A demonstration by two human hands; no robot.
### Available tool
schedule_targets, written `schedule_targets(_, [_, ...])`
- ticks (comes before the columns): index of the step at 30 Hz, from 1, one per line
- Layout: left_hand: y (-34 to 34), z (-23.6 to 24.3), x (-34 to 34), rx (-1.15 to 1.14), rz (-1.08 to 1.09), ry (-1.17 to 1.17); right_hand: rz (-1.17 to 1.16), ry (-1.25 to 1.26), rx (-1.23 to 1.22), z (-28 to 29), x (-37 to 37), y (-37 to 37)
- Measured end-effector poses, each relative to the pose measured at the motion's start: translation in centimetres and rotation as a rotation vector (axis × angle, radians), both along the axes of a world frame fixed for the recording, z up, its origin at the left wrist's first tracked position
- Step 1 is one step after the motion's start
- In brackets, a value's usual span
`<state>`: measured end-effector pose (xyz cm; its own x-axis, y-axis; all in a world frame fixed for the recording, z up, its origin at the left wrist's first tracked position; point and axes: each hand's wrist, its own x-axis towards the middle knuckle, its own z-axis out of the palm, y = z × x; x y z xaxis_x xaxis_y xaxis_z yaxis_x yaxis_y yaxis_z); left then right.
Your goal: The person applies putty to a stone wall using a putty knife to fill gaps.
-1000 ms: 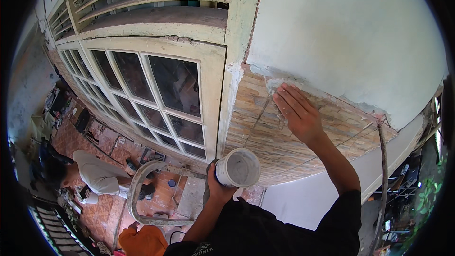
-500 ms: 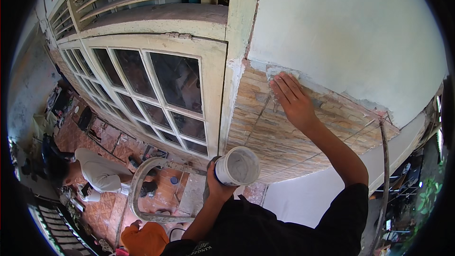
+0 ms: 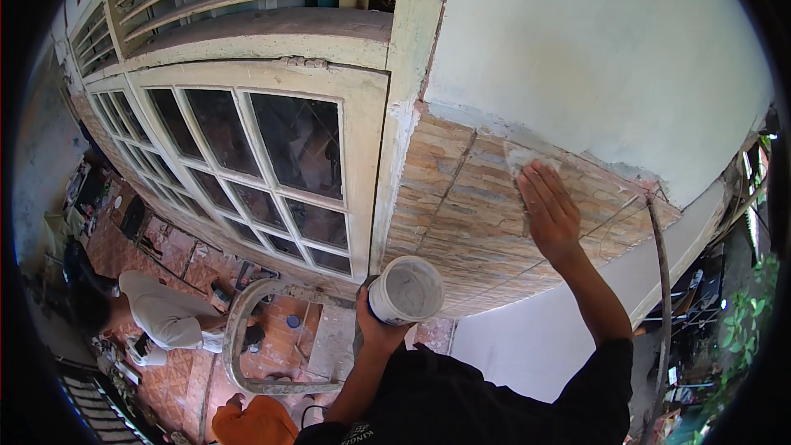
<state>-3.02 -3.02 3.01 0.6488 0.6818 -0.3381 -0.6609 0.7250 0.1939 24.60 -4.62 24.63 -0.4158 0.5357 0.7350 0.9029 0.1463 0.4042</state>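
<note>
My left hand (image 3: 381, 331) is wrapped round a white plastic tub (image 3: 406, 290), tilted so that its mouth shows pale grey paste or residue inside. Up on the wall, my right hand (image 3: 550, 210) lies with fingers stretched and close together against the stone-patterned tiles (image 3: 461, 189). A thin, pale, flat piece (image 3: 519, 154) sticks out from beneath its fingertips; what it is exactly I cannot make out. The hand is just below the rough edge where the tiles meet the pale painted wall (image 3: 593, 58).
A cream-framed window (image 3: 301, 144) stands left of the tiles. A hanging hose or pole (image 3: 664, 280) runs down at the right. Below are a curved-edged grey structure (image 3: 234, 346), a person in a white shirt (image 3: 165, 309) and another in orange (image 3: 255, 422).
My right hand has slid right and down along the tiles, away from the window frame, with the pale flat piece under its fingers. The tub is still in my left hand.
</note>
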Motion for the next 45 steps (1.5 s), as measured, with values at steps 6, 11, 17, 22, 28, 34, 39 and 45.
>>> schedule_targets(6, [-0.4,-0.7,-0.8,0.030,0.092,0.081,0.116,-0.017,0.006,-0.9,-3.7,9.6])
schedule_targets(11, [-0.6,-1.1,-1.8,0.042,0.163,0.088,0.106,-0.039,-0.009,-2.1,-3.5,13.1])
schedule_targets(17, [0.5,-0.7,-1.6,-0.025,0.178,0.078,0.068,0.013,-0.071,-2.0,-3.8,11.8])
schedule_targets(22, [0.3,0.4,-1.5,0.053,0.142,0.040,0.142,0.037,-0.284,-0.9,-2.6,7.7])
schedule_targets(28, [0.5,-0.1,-0.8,0.005,0.109,0.069,0.141,0.113,-0.045,-0.5,-5.5,9.9])
schedule_targets(34, [0.3,-0.2,-0.4,0.000,0.088,0.050,0.037,0.009,-0.044,-2.6,-3.7,11.5])
schedule_targets(39, [0.8,-0.9,-0.1,-0.087,0.108,0.022,-0.037,-0.013,-0.017,-2.4,-0.5,8.4])
schedule_targets(45, [1.2,-0.3,1.0,-0.034,0.036,0.091,-0.071,0.046,-0.018,-2.0,4.2,3.4])
